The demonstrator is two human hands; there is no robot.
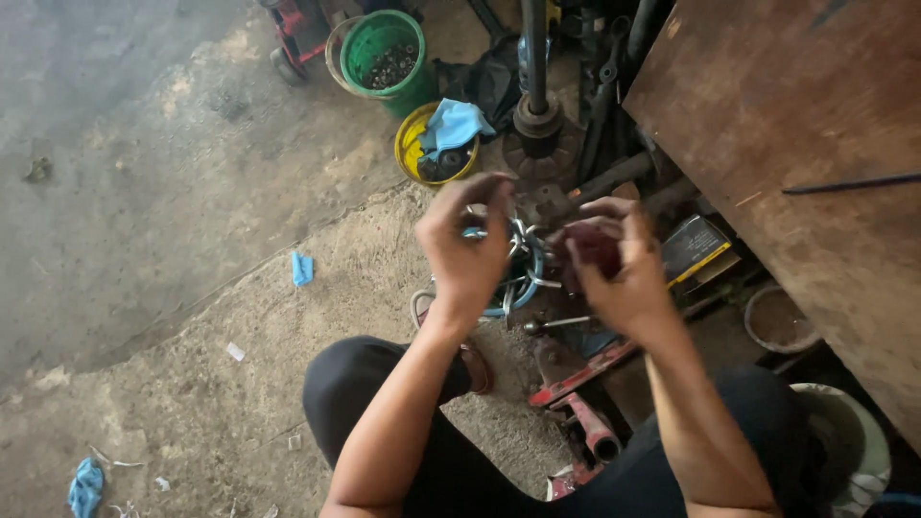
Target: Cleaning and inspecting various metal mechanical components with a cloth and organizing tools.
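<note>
My right hand (622,264) is closed around a small dark red part (593,246), held up in front of me. My left hand (467,240) is raised beside it, with fingers curled and fingertips pinched near a metal ring piece (475,233); what it grips is too small to tell. Below the hands lies a blue-rimmed tub (524,280) with several metal wrenches and parts in it. My knees in dark trousers (355,384) frame the bottom of the view.
A green bucket (357,48) of metal bits and a yellow tub (407,149) with a blue cloth (451,125) stand farther off. A rusty metal sheet (796,173) fills the right. A red jack (580,384) lies between my legs. A blue rag (86,484) is on the dirt floor.
</note>
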